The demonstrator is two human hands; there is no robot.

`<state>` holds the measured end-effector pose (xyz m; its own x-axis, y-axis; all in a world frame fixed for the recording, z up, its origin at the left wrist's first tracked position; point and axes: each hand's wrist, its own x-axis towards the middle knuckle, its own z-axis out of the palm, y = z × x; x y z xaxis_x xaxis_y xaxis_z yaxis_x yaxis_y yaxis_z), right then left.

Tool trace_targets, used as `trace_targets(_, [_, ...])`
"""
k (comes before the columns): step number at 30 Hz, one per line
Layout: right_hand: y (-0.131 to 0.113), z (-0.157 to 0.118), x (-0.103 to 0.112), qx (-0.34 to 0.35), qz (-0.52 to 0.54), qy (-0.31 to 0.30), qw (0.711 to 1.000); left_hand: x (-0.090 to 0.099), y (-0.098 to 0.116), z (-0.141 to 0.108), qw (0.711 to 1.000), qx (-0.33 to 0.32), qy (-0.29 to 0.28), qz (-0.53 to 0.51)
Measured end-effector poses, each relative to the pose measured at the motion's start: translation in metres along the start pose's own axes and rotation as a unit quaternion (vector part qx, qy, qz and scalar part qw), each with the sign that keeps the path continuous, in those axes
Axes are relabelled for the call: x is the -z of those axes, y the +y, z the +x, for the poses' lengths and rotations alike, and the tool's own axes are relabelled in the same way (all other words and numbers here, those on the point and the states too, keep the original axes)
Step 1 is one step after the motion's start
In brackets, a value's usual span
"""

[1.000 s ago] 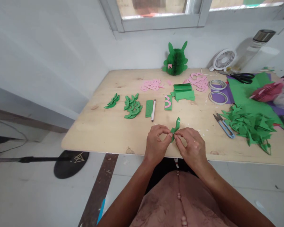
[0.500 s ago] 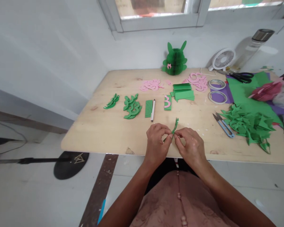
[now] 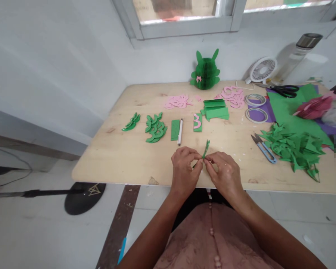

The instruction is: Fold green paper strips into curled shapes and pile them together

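A narrow green paper piece stands up between my two hands near the table's front edge. My left hand pinches it between thumb and forefinger. From the other side my right hand pinches the same piece, its fingertips touching those of my left. Fingers hide the piece's lower part. Beyond the hands lie a green card with pink curved pieces, a white pen and a green rectangle.
Green cutouts lie on the left of the table. Pink cutouts and a green paper figure are farther back. At right are blue snips, tape rolls and green scraps.
The whole view has shifted slightly. Both hands keep their pinch on the green piece, almost unmoved.
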<state>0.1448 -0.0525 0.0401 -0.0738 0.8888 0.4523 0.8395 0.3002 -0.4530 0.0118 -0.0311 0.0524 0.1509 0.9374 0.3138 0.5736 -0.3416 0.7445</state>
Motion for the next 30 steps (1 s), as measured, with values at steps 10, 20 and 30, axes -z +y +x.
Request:
trace_targets(10, [-0.001,0.000,-0.001,-0.007,0.021,0.000,1.000,-0.002,0.002,-0.004,0.999,0.015,0.031,0.008])
trace_targets(20, [-0.008,-0.005,0.005,-0.039,0.060,-0.004,0.997,0.001,0.012,-0.015,0.998,0.009,0.051,0.026])
trace_targets(30, [-0.014,-0.017,0.013,-0.054,0.120,0.006,0.991,0.004,0.026,-0.034,0.993,-0.030,0.096,0.068])
